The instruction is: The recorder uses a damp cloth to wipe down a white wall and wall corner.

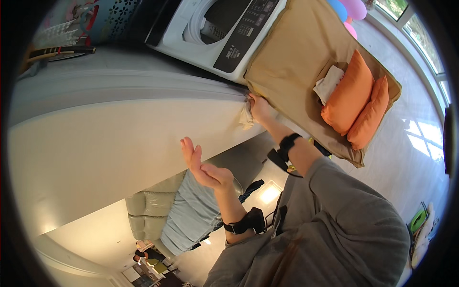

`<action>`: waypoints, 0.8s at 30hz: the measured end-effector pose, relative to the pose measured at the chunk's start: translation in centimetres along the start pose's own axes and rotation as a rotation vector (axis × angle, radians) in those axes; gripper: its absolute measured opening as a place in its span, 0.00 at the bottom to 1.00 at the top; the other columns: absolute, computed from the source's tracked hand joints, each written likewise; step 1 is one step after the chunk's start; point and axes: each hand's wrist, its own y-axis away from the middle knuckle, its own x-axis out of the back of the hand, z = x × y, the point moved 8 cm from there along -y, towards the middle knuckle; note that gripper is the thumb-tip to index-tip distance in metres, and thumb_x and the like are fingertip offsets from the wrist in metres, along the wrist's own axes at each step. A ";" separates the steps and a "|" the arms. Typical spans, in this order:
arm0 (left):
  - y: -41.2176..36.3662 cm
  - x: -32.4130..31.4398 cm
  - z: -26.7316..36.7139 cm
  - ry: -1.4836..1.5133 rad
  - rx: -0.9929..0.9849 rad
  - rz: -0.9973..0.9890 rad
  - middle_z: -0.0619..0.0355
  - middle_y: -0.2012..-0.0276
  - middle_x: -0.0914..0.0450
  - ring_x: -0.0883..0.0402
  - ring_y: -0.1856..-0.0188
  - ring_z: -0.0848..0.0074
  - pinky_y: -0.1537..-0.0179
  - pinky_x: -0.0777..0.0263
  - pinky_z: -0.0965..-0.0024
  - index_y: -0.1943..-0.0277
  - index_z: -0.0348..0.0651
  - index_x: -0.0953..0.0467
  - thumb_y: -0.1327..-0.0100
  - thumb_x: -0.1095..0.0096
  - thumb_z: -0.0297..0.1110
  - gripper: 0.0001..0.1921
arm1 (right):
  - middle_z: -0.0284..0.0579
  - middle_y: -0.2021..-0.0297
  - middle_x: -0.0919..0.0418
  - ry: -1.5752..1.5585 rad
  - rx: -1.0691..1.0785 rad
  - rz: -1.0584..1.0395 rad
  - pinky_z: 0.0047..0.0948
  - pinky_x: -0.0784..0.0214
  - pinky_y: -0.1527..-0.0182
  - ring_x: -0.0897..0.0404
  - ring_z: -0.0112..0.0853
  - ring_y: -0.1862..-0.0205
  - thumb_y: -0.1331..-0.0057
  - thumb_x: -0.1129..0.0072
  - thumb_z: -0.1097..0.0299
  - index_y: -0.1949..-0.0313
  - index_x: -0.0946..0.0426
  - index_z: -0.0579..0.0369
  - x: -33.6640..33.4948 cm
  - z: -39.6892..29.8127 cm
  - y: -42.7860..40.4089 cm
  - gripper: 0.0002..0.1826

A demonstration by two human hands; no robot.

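Observation:
My right hand [261,110] grips a cream-coloured cloth [246,116] and holds it against the grey frame [172,88] beside a white wall [118,143]. Part of the cloth hangs below my fingers, over the wall's surface. My left hand [208,172] is raised in front of the wall, empty, palm partly up and fingers loosely extended. It touches nothing that I can see. Black straps with small devices circle both forearms. Just past my right hand lies the edge of a tan fabric cover [287,61].
A top-loading washing machine [229,43] with its lid up adjoins the tan cover. Orange cushions [348,97] and a white cloth [329,84] rest on the cover. Balloons [353,9] are near the window. Beyond the wall stand a sofa [154,201] with a blue cover and a person [141,255].

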 end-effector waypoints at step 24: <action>-0.3 10.1 0.8 0.492 -0.004 0.222 0.38 0.43 0.36 0.40 0.38 0.52 0.37 0.47 0.53 0.48 0.29 0.37 0.31 0.72 0.31 0.18 | 0.38 0.60 0.25 -1.158 0.279 -0.347 0.26 0.32 0.60 0.25 0.24 0.60 0.35 0.55 0.72 0.48 0.33 0.55 10.2 -31.1 12.2 0.15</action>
